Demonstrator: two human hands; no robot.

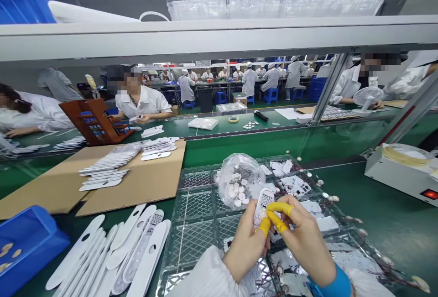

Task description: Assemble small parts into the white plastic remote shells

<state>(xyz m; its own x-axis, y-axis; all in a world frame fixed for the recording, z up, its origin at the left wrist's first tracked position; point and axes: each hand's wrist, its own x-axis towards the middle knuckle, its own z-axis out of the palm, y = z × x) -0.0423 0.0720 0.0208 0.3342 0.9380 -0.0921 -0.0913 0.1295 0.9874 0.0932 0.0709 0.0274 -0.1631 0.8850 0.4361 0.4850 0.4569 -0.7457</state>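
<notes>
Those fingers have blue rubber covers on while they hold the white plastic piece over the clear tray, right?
Not quite: the head view shows the finger covers are yellow, not blue. The rest is right: the left hand and right hand hold the white plastic piece over the clear tray.
</notes>
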